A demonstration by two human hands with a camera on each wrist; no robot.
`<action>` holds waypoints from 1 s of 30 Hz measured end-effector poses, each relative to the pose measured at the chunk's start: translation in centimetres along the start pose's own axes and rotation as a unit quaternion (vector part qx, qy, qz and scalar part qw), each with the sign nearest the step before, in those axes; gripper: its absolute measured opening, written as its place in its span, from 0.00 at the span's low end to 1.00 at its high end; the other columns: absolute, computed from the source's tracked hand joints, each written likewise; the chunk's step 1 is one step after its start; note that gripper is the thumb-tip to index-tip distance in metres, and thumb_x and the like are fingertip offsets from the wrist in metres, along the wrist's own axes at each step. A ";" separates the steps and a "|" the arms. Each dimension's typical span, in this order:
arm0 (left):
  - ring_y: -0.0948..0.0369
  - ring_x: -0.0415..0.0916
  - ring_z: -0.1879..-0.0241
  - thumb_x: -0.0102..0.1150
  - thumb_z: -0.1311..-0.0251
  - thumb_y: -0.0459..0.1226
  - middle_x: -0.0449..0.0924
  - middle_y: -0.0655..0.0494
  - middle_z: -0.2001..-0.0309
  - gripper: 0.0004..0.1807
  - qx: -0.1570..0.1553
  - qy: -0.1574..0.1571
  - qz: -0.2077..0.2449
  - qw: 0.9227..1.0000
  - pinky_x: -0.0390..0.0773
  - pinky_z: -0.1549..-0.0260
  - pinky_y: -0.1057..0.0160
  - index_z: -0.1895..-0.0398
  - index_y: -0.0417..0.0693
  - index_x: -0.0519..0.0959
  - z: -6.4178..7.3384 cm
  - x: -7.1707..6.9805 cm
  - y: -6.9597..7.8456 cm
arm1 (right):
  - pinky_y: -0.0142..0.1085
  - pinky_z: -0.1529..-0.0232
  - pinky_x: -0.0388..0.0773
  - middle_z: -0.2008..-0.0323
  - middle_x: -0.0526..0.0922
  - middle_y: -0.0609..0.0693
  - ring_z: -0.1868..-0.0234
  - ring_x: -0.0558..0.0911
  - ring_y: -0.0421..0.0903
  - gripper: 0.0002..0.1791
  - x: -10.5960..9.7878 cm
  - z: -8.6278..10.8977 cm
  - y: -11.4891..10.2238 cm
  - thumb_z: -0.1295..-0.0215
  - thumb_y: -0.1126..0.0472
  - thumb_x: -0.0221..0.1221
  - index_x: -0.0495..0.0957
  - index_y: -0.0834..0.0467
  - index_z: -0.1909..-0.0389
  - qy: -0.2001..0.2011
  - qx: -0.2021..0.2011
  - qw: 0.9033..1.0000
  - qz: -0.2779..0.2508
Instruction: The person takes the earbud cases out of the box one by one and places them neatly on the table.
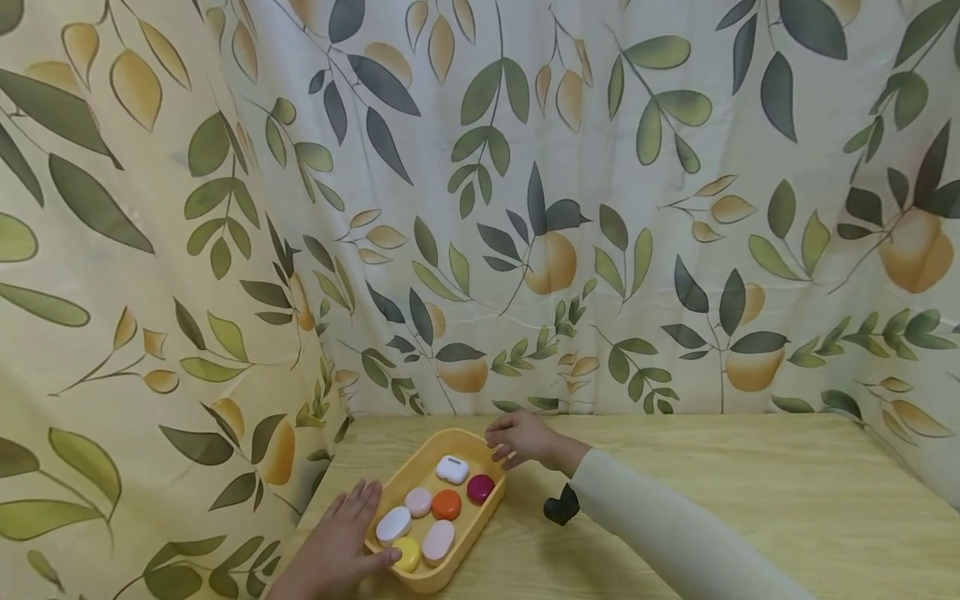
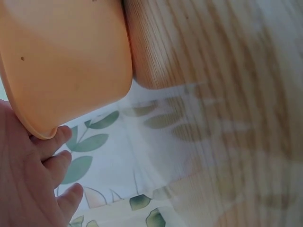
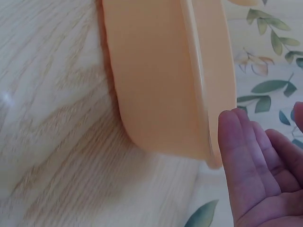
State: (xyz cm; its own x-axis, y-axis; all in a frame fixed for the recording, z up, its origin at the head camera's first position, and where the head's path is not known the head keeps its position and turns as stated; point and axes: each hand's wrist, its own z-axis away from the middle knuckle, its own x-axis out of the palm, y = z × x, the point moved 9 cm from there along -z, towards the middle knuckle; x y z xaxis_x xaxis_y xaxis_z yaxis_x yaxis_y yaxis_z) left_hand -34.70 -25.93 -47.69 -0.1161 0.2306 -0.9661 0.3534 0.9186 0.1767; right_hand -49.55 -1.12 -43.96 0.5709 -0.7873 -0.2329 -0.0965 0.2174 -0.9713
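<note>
A yellow-orange plastic tub [image 1: 468, 546] with rounded corners sits on the table, holding several small rounded pieces. Among them are a white case [image 1: 452, 469], a magenta round piece [image 1: 481, 489], an orange one [image 1: 446, 504] and a yellow one [image 1: 408, 552]. My left hand [image 1: 333, 537] rests along the tub's left side, its thumb reaching over the rim beside the yellow piece. In the left wrist view, its spread fingers touch the rim. By the far right corner is my right hand [image 1: 525, 439], with nothing in it. Its fingers [image 3: 236, 146] stretch out nearly straight at the rim.
A black heart-shaped object [image 1: 561, 506] lies on the wooden table [image 1: 712, 467] right of the tub, partly hidden by the right sleeve [image 1: 660, 525]. A curtain [image 1: 480, 333] with leaves and fruit hangs behind the table and along its left side.
</note>
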 end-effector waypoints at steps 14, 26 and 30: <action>0.47 0.48 0.27 0.51 0.40 0.67 0.56 0.43 0.27 0.52 -0.009 0.001 -0.004 1.000 0.49 0.33 0.43 0.27 0.35 0.58 0.3 0.1 -0.3 | 0.49 0.60 0.82 0.50 0.79 0.66 0.53 0.81 0.64 0.20 3.8 -1.5 -0.3 0.31 0.63 0.58 0.74 0.74 0.45 -0.010 0.008 1.000 0.000; 0.47 0.47 0.27 0.48 0.40 0.69 0.55 0.44 0.27 0.53 -0.015 -0.004 0.000 1.000 0.49 0.33 0.43 0.26 0.36 0.57 0.3 0.7 -0.3 | 0.50 0.58 0.82 0.55 0.81 0.60 0.53 0.81 0.61 0.18 5.1 -2.9 1.1 0.33 0.63 0.59 0.75 0.72 0.49 -0.003 0.045 0.998 0.041; 0.47 0.47 0.27 0.49 0.41 0.69 0.55 0.45 0.26 0.53 -0.017 -0.002 0.003 1.000 0.49 0.33 0.42 0.26 0.37 0.57 0.2 0.4 -0.1 | 0.50 0.58 0.81 0.57 0.81 0.57 0.53 0.81 0.60 0.19 5.0 -3.0 1.2 0.34 0.62 0.60 0.74 0.72 0.47 0.003 0.052 0.998 0.047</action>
State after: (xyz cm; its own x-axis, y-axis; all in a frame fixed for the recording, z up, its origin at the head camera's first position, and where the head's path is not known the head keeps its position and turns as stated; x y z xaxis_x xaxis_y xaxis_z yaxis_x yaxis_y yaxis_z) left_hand -34.63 -26.00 -48.09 -0.1113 0.2352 -0.9656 0.3219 0.9278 0.1889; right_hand -49.28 -6.52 -46.47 0.5589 -0.7636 -0.3232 -0.0645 0.3486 -0.9350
